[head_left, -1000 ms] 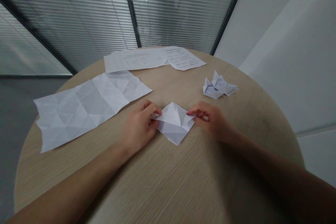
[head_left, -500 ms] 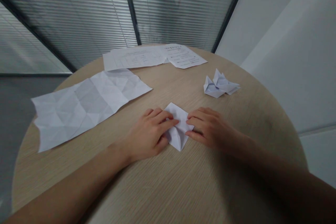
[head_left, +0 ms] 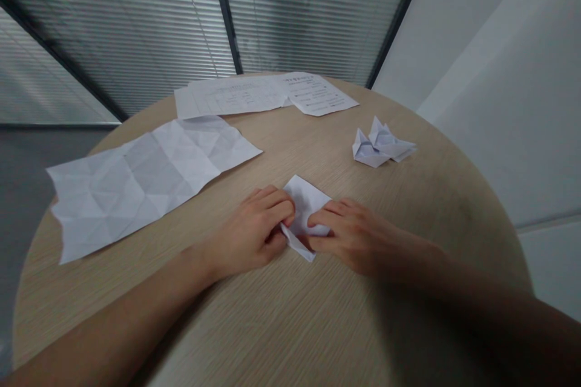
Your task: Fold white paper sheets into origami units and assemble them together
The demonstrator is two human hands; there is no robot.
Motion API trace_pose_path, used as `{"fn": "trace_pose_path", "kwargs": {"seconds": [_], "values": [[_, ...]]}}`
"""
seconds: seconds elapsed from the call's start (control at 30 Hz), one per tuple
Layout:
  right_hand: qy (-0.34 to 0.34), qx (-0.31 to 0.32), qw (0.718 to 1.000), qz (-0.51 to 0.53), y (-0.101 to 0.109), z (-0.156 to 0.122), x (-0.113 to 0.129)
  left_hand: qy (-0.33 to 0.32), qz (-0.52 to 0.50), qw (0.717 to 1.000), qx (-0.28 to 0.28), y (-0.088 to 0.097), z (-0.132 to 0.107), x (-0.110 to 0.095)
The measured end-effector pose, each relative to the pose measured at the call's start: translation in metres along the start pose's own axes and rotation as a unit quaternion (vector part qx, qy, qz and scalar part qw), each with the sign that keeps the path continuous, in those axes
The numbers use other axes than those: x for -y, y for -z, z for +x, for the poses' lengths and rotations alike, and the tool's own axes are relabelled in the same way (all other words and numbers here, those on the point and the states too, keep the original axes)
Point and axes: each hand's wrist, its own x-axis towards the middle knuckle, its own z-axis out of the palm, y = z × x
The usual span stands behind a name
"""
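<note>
A small folded sheet of white paper [head_left: 305, 199] lies on the table between my hands, its near flap lifted toward me. My left hand [head_left: 258, 227] has its fingers curled on the paper's left edge, pinching it near the raised flap. From the other side, my right hand [head_left: 349, 233] grips the right edge, thumb below and fingers on top. The fingers cover both side corners of the paper.
The round wooden table [head_left: 254, 332] carries a large creased sheet [head_left: 149, 181] on the left and printed sheets [head_left: 236, 95] at the back. Folded paper shapes [head_left: 381, 145] stand at the right rear. Behind are window blinds [head_left: 290, 18] and a white wall [head_left: 508, 97].
The paper's near flap has come up off the layer beneath. My left fingers have curled in from lying flatter, and my right hand has shifted slightly left and nearer to me.
</note>
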Motion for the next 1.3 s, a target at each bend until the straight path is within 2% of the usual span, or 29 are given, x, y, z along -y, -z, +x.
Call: {"fn": "trace_pose_path", "kwargs": {"seconds": [0.1, 0.17, 0.3, 0.53, 0.7, 0.83, 0.93, 1.03, 1.17, 1.23, 1.3], "values": [[-0.020, -0.002, 0.996, 0.084, 0.003, -0.003, -0.006, -0.006, 0.013, 1.000, -0.008, -0.002, -0.002, 0.002], [-0.062, -0.025, 0.991, 0.114, 0.003, -0.006, -0.013, -0.030, 0.027, 0.999, -0.012, -0.004, -0.004, 0.003], [-0.152, -0.066, 0.978, 0.127, -0.001, -0.010, -0.025, -0.077, 0.058, 0.995, 0.027, -0.003, -0.006, 0.003], [-0.195, -0.100, 0.946, 0.240, -0.004, -0.010, -0.031, -0.068, 0.095, 0.992, 0.052, -0.001, -0.005, -0.003], [-0.236, -0.136, 0.916, 0.295, -0.006, -0.004, -0.031, -0.080, 0.092, 0.992, 0.031, -0.002, -0.004, 0.000], [-0.259, -0.230, 0.897, 0.275, 0.001, 0.002, -0.021, -0.096, 0.112, 0.989, -0.019, -0.002, -0.004, -0.005], [-0.253, -0.326, 0.872, 0.263, 0.006, 0.003, -0.013, -0.051, 0.093, 0.991, -0.078, -0.002, -0.003, -0.013], [-0.288, -0.365, 0.842, 0.273, 0.003, 0.003, -0.013, 0.039, -0.021, 0.990, -0.132, 0.000, -0.002, -0.018], [-0.306, -0.308, 0.809, 0.396, -0.013, 0.006, -0.019, 0.147, -0.184, 0.960, -0.152, -0.001, -0.002, -0.014], [-0.306, -0.274, 0.800, 0.436, -0.017, 0.007, -0.023, 0.160, -0.222, 0.950, -0.153, -0.003, -0.003, -0.010], [-0.316, -0.252, 0.816, 0.413, -0.016, 0.005, -0.025, 0.145, -0.216, 0.951, -0.166, -0.004, -0.004, -0.006]]}}
